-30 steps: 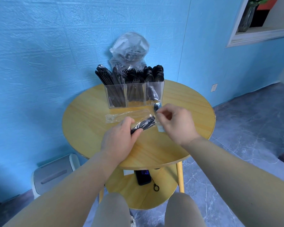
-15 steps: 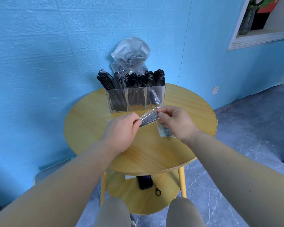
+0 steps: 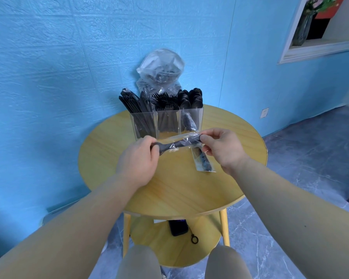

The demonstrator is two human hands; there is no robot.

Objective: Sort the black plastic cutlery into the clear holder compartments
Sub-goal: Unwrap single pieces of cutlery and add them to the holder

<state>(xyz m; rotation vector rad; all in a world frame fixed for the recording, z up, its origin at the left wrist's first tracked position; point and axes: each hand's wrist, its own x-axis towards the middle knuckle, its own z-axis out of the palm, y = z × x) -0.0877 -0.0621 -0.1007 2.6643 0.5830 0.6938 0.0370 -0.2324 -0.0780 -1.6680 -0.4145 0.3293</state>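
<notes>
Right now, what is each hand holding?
Left hand: grips the black utensil.
Right hand: pinches the clear wrapper around it.

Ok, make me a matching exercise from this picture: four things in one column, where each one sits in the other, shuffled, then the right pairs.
Things
1. clear three-compartment plastic holder
2. crumpled clear plastic bag
3. wrapped black plastic utensil
4. small black device with a ring cord

Places
A. on the lower shelf under the table
B. between the left hand and right hand
C. behind the holder, by the blue wall
D. at the back of the round yellow wooden table

Pairs: 1-D, 2-C, 3-B, 4-A
</notes>
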